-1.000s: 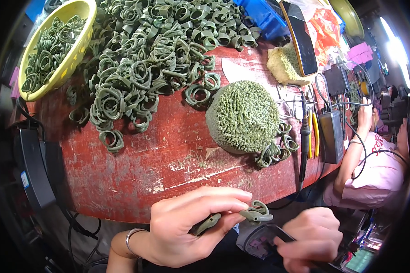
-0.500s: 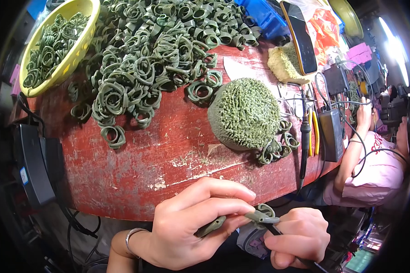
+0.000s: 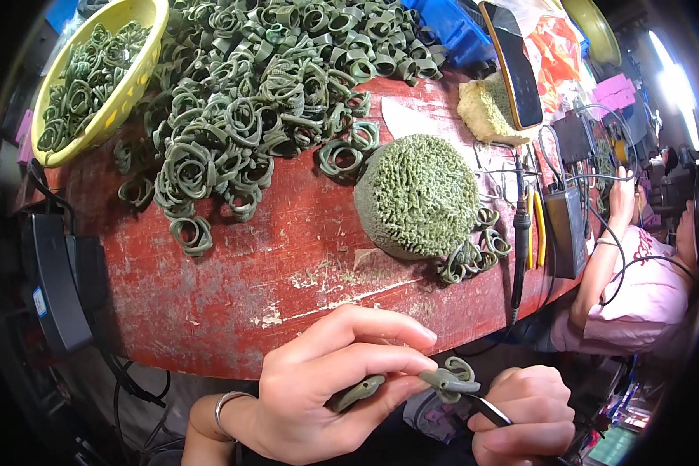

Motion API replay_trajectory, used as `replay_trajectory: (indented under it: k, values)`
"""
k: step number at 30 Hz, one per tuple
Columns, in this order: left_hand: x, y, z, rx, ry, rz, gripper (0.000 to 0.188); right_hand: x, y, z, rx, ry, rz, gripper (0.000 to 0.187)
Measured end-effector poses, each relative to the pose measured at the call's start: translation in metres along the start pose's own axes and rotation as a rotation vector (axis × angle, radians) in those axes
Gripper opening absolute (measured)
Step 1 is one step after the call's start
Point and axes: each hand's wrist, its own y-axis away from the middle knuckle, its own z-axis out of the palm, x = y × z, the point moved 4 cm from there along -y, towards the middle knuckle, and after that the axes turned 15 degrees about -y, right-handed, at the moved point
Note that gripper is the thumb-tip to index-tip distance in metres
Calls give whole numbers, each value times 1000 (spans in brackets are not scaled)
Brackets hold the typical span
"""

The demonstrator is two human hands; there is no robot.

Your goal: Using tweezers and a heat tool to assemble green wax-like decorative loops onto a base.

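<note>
Below the table's front edge, my left hand [image 3: 311, 380] pinches a dark green ring [image 3: 449, 380] between thumb and fingertips. Another green piece [image 3: 357, 393] is tucked in the same hand, partly hidden by the fingers. My right hand [image 3: 530, 412] is closed around a slim metal-bladed tool [image 3: 491, 411]; its tip reaches the underside of the pinched ring. Whether the tip touches the ring I cannot tell. Nearest on the table stands a round block with a rough, crumbly green top [image 3: 421, 198], with several green rings [image 3: 470, 260] beside it.
A large heap of green rings [image 3: 241, 116] covers the back of the worn red table [image 3: 202, 303]. A yellow basket [image 3: 159, 46] holds more. On the right lie a phone [image 3: 512, 70], a corded pen-like tool [image 3: 522, 233], yellow-handled pliers [image 3: 540, 233] and a black box [image 3: 565, 233]. Another person's arm [image 3: 606, 264] is beyond.
My right hand has moved slightly right and down, away from the ring. More of the ring and the tool's shiny blade now show. My left hand stays nearly still.
</note>
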Motion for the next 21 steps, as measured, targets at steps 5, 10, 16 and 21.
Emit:
replay_trajectory:
  k: [5,10,16,21]
  values:
    - [11,0,-1,-40,-90,-95,18,-2,-8,4,-53,103,133,16]
    - [6,1,-3,-7,-94,-75,17,1,-7,3,-14,-49,-28,21]
    - [13,10,-6,16,32,66,17,-3,0,7,57,31,-141,23]
    - [15,11,-7,13,24,67,19,-7,-4,9,95,98,-196,24]
